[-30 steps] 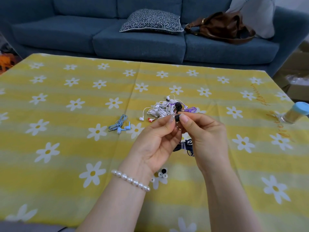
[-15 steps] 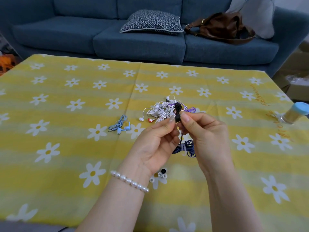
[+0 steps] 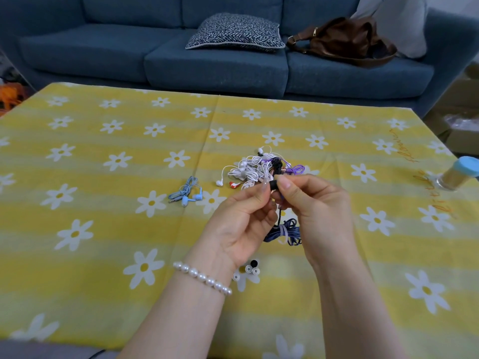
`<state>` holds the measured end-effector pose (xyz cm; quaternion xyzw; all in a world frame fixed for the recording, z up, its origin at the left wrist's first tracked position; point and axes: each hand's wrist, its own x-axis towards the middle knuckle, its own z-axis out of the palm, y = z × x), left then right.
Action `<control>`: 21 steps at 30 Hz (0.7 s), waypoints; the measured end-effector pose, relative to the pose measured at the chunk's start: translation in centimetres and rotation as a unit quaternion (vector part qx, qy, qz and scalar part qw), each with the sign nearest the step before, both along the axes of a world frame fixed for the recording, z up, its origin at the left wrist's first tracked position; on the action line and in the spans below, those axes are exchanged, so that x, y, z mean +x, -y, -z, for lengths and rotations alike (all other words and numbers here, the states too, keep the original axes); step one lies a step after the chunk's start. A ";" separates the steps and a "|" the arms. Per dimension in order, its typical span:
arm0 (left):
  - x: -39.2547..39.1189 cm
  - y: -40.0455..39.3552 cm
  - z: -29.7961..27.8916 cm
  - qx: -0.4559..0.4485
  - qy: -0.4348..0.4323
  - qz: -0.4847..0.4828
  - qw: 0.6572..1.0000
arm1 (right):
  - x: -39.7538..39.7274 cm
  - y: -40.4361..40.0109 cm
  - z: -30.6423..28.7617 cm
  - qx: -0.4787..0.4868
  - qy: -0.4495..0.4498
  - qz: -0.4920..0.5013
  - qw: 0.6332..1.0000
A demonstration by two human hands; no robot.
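Observation:
Both hands are raised over the middle of the table. My right hand (image 3: 321, 211) pinches a small black earbud (image 3: 273, 184) between thumb and forefinger. My left hand (image 3: 241, 218) pinches at the same earbud from the left. Its dark blue cable, bundled with a white tie (image 3: 285, 233), hangs below between the hands. Behind the hands lies a tangled pile of white, purple and black earphones (image 3: 255, 169). A light blue earphone set (image 3: 188, 194) lies to the left. Several small loose ear tips (image 3: 248, 269) lie on the cloth under my left wrist.
A yellow tablecloth with white daisies (image 3: 103, 229) covers the table. A jar with a blue lid (image 3: 458, 174) lies at the right edge. Beyond the table stands a blue sofa (image 3: 207, 63) with a patterned cushion (image 3: 236, 32) and a brown bag (image 3: 347, 42).
The hands stay together on the black earbud. The bundled blue cable has come further into view, hanging lower between the hands.

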<state>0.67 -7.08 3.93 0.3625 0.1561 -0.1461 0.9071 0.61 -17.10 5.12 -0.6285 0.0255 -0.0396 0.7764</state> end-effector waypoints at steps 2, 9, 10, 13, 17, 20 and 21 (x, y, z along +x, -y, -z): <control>0.0 0.0 0.1 0.003 -0.003 -0.004 1.000 | 0.0 0.0 0.0 -0.005 -0.003 0.002 1.000; 0.1 -0.7 -0.3 0.077 0.037 -0.009 0.996 | -0.1 -0.2 -0.4 -0.010 0.001 0.030 1.000; 0.1 -1.0 -0.4 0.101 0.048 -0.005 0.994 | -0.1 -0.2 -0.5 -0.007 0.005 0.031 0.999; 0.0 -2.3 -0.7 0.243 0.114 0.022 0.963 | 0.0 0.3 -0.4 -0.005 0.007 0.036 0.999; -0.1 -3.4 -0.3 0.467 0.188 0.135 0.853 | 0.2 0.7 -0.3 0.018 0.004 0.025 1.000; -0.1 -2.8 0.2 0.521 0.198 0.184 0.810 | 0.2 0.7 -0.4 0.060 0.005 0.010 0.998; -0.1 -2.6 0.3 0.507 0.201 0.198 0.814 | 0.3 0.7 -0.5 0.076 0.006 0.008 0.997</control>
